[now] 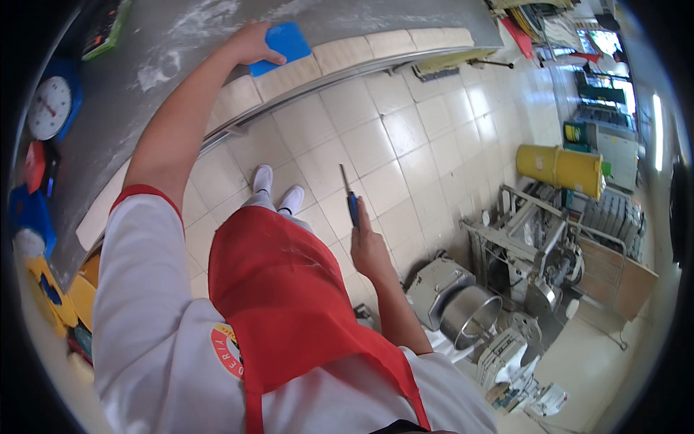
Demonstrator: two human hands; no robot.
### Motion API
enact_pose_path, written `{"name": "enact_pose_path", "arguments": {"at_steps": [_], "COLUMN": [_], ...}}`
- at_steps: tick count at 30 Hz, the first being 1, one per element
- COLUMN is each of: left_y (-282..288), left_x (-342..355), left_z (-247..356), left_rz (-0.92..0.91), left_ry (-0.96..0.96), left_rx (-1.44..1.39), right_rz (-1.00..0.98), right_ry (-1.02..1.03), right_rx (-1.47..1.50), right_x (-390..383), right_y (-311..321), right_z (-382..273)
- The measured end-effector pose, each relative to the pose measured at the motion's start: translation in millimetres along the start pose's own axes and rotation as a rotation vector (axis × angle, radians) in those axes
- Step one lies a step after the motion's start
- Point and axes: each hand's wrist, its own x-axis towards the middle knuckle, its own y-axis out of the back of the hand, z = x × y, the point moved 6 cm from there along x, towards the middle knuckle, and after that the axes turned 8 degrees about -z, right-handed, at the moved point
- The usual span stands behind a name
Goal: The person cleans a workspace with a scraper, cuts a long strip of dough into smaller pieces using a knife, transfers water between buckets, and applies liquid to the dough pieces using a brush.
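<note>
My left hand (253,43) reaches up to the steel worktable (303,18) and holds a blue plastic dough scraper (283,45) at the table's front edge. The scraper rests against a long row of pale dough (376,47) laid along that edge. My right hand (369,246) hangs at my side over the tiled floor and grips a small knife (348,194) with a blue handle, its thin blade pointing up and away. A red apron (289,304) over white clothing fills the lower middle of the view, with white shoes (278,189) below.
A round white scale with a blue body (49,107) stands on the table's left, with blue, red and yellow items (36,239) beside it. To the right are a yellow drum (560,168), a metal machine frame (528,246) and a mixer with a steel bowl (466,311).
</note>
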Motion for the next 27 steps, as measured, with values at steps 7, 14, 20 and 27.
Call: {"name": "enact_pose_path", "arguments": {"at_steps": [7,14,20,27], "left_y": [40.3,13.6,18.8,13.4], "left_x": [-63.6,-82.5,-81.0,-66.9], "left_z": [-65.7,-113.0,-106.4,-120.6], "left_rz": [-0.206,-0.311,-0.221,-0.214], "left_ry": [-0.144,-0.117,-0.141,-0.290], "left_rx": [-0.366,-0.552,-0.351,-0.246], "right_rz": [0.143,0.102,0.114,0.084], "right_ry": [0.069,-0.006,0.012,0.199], "right_rx": [0.060,0.028,0.097,0.072], "right_x": [-25.4,-37.7,-39.1,-16.2], "right_y": [-14.6,-41.4,-64.1,-87.6], "right_z": [39.7,3.8,-63.5,-164.2]}}
